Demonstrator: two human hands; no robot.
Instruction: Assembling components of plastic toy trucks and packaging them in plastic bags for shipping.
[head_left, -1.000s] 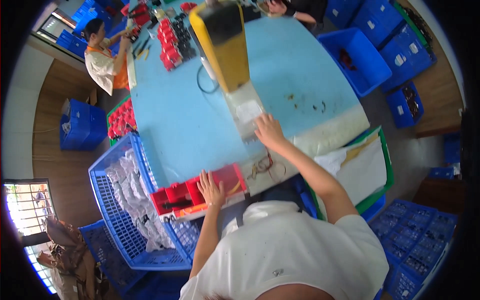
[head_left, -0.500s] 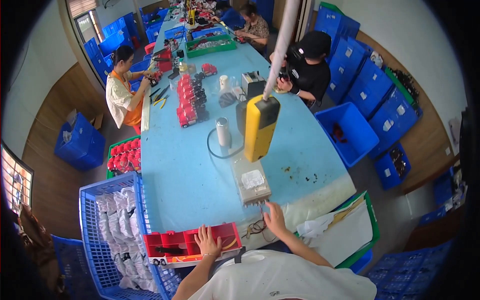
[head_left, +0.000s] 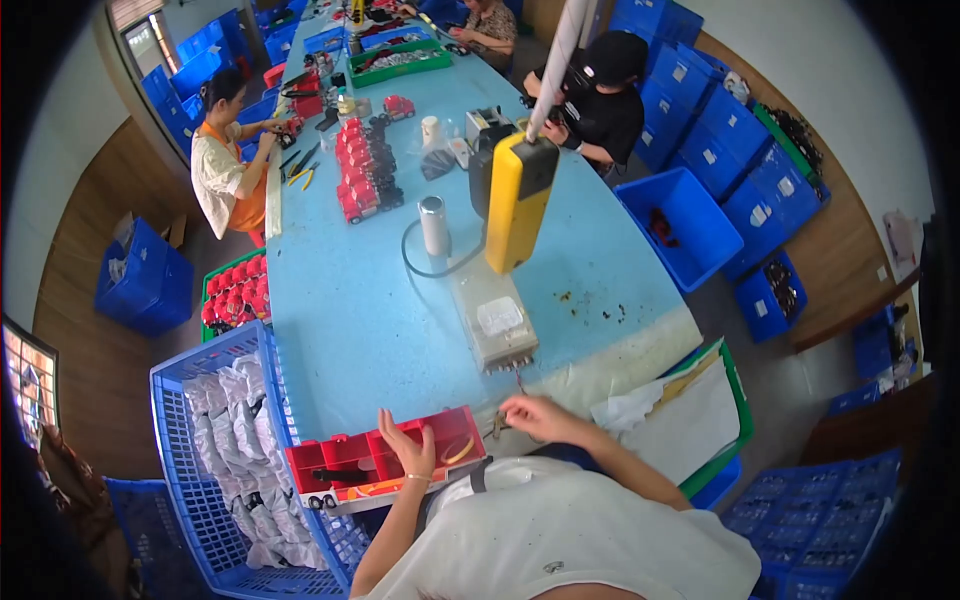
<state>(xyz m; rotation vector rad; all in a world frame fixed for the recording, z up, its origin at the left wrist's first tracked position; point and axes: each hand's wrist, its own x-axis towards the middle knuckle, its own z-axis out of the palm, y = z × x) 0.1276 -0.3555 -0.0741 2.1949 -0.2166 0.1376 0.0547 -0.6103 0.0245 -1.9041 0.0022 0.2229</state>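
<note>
A red toy truck trailer [head_left: 345,452], with an open top split into compartments, lies along the near edge of the table. My left hand [head_left: 408,455] is at its right half, fingers stretched and thumb apart; whether it touches the trailer I cannot tell. To the right, my right hand [head_left: 545,418] has its fingers bent together at the thin wires [head_left: 519,382] that come from a grey metal box [head_left: 495,325]. The fingertips appear closed on a wire, though the pinch itself is small. A dark strip lies in the trailer's left compartment.
A yellow hanging control box [head_left: 520,205] and a silver cylinder [head_left: 433,225] stand beyond the grey box. Red toy trucks [head_left: 360,180] line the table. A blue crate [head_left: 165,430] of wrapped parts is left, a green-rimmed bin [head_left: 743,410] right. Co-workers sit along both sides.
My left hand has lifted from flat on the trailer, fingers now raised. The right hand has drawn back from the grey box, its fingers curling in at the wires. The whole view has shifted.
</note>
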